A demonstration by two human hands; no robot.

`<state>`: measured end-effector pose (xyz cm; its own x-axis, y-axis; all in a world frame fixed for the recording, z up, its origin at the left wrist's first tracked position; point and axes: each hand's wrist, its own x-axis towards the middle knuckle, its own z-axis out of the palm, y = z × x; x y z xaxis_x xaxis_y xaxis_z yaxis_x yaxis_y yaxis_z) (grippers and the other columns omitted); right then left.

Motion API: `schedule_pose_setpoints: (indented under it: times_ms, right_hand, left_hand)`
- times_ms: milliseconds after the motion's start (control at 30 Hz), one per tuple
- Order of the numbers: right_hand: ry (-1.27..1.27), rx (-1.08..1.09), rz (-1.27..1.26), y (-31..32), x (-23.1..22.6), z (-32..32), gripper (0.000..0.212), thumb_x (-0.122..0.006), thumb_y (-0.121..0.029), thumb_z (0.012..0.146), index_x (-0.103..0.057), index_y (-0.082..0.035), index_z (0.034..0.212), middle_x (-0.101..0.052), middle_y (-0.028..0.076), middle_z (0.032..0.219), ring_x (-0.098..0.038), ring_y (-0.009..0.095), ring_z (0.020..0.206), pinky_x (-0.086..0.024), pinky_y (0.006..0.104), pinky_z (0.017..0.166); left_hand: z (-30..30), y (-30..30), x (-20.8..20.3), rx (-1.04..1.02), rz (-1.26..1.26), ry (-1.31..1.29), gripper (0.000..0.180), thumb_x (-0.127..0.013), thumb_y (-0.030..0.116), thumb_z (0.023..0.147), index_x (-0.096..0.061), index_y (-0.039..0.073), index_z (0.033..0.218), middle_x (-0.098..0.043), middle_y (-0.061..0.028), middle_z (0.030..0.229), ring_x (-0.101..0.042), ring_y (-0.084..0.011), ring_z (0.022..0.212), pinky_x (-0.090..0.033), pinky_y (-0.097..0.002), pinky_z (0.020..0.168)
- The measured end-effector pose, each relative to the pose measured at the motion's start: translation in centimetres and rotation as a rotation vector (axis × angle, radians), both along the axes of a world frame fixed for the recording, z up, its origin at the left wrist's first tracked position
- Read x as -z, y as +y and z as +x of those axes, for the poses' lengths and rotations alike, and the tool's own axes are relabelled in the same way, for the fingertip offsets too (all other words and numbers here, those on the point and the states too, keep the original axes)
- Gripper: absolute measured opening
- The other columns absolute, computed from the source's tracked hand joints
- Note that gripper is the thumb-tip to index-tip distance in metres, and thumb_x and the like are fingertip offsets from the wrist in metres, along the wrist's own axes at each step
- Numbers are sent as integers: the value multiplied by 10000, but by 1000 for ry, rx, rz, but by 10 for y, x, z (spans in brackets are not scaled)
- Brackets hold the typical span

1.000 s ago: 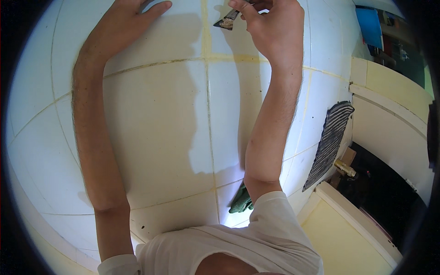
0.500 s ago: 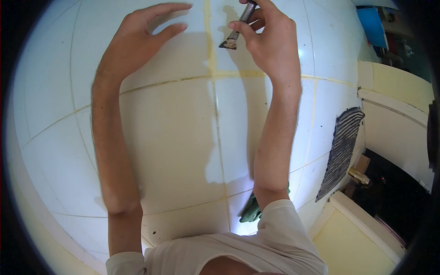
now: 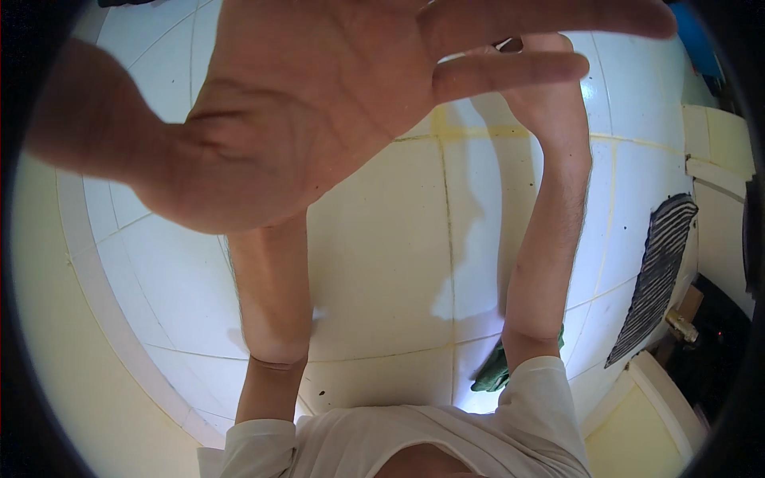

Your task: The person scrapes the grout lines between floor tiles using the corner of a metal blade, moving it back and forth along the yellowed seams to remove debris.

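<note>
Presently, my left hand (image 3: 303, 103) is spread and bare, apart from my right hand (image 3: 550, 103), whose grip I cannot tell, while yellow marks (image 3: 470, 133) on the tiled floor (image 3: 374, 279) remain nearby, progress being unclear.

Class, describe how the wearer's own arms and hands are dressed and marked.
Loose, short off-white sleeves end above the elbows, leaving both forearms bare. No watch or bracelet shows. The left hand is ungloved, its broad palm lined with creases. The right hand is partly hidden; what shows is bare.
</note>
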<state>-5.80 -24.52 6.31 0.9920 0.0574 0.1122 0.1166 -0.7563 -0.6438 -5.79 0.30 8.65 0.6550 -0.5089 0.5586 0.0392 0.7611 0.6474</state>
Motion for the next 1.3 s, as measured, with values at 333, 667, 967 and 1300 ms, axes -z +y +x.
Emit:
schedule_pose_setpoints:
  times_ms: [333,667,967,1300]
  right_hand:
    - [2,93,0,28,-35,-6,397,-756,-27,848,-626,-4,1223,-709,202,782,-720,354,722,-549,418,670]
    - [81,99,19,27,-29,2,415,-747,-19,850,-615,-1,1243,-702,216,796,-717,361,731,-545,423,668]
    - [21,81,-9,40,-39,-8,422,-719,-3,851,-606,11,1257,-708,251,849,-724,405,802,-550,451,729]
    - [54,73,16,29,-26,2,406,-722,-8,869,-610,-11,1260,-708,254,853,-720,410,826,-543,458,740]
  left_hand:
    - [18,-2,15,7,37,-14,908,-169,758,971,-208,145,1640,-274,-231,1650,-317,-408,1504,-273,-551,1226]
    - [25,-5,27,-4,69,-19,932,-139,784,957,-195,154,1642,-259,-227,1651,-291,-406,1516,-256,-570,1228]
    - [19,-5,28,-79,97,-19,784,-243,646,1001,-315,123,1581,-383,-216,1565,-394,-357,1444,-322,-515,1191]
    - [18,-6,28,-228,135,1,621,-359,492,1049,-448,89,1514,-521,-204,1470,-508,-302,1364,-396,-455,1150]
